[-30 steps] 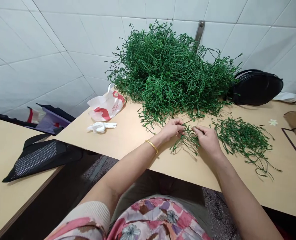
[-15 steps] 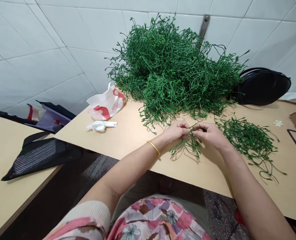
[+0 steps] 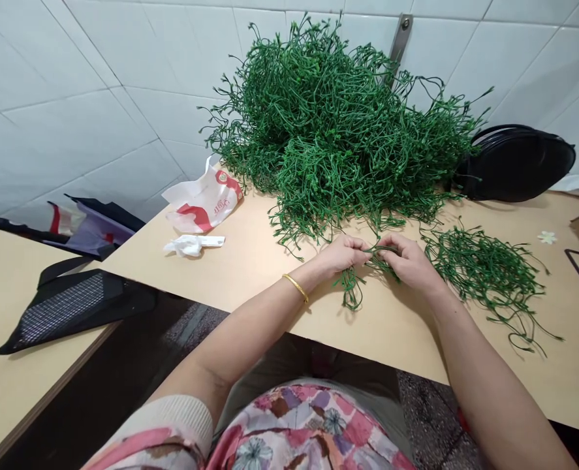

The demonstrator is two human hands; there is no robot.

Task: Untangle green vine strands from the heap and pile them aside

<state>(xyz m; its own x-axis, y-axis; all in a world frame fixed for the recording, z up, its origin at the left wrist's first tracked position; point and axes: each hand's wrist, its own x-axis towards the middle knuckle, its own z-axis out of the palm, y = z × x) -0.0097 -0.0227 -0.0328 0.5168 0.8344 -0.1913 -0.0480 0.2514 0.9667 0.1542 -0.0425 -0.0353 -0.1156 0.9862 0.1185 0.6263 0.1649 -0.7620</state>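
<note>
Between my two hands is a small bunch of thin green artificial stems (image 3: 350, 287) with little bud tips. My left hand (image 3: 345, 254) pinches it from the left, and part of the bunch hangs below those fingers. From the right, my right hand (image 3: 406, 258) grips stems of the same bunch between thumb and fingers. The fingertips of both hands are close together, and the exact hold is partly hidden. Just beyond the hands rises a large tangled pile of the same green stems (image 3: 348, 130). A smaller loose heap of stems (image 3: 485, 267) lies right of my right hand.
Left on the table (image 3: 269, 287) lie a white-and-red plastic bag (image 3: 203, 199) and a crumpled white wrapper (image 3: 191, 245). A black round bag (image 3: 519, 163) stands at the back right, near a small pale flower (image 3: 546, 237). Black mesh material (image 3: 68, 307) rests on the left table.
The stems below my hands have shifted: they were spread out between both hands, and now a looped clump hangs under my left hand. My fingertips have moved slightly apart.
</note>
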